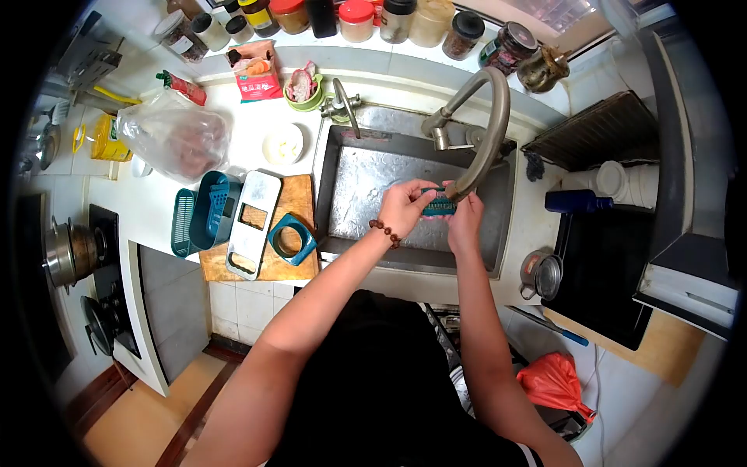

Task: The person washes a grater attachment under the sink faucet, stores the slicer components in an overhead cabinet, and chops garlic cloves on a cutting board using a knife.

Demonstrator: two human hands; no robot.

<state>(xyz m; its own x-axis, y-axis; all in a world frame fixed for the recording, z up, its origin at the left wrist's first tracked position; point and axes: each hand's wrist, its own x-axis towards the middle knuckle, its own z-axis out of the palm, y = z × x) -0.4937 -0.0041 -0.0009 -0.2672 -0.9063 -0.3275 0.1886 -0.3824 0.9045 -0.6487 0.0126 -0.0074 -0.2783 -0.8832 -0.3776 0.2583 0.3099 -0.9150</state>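
Observation:
Over the metal sink, a small teal grater piece is held between both hands, just under the end of the curved faucet. My left hand, with a brown bead bracelet at the wrist, grips the piece's left side with closed fingers. My right hand holds its right end, partly hidden behind the faucet tip. Left of the sink, a wooden cutting board carries a silver slicer frame and a teal ring-shaped holder. A teal container stands beside them.
A white bowl, a plastic bag and a red packet lie on the left counter. Jars line the back ledge. At right are a metal cup, a blue bottle and a black tray.

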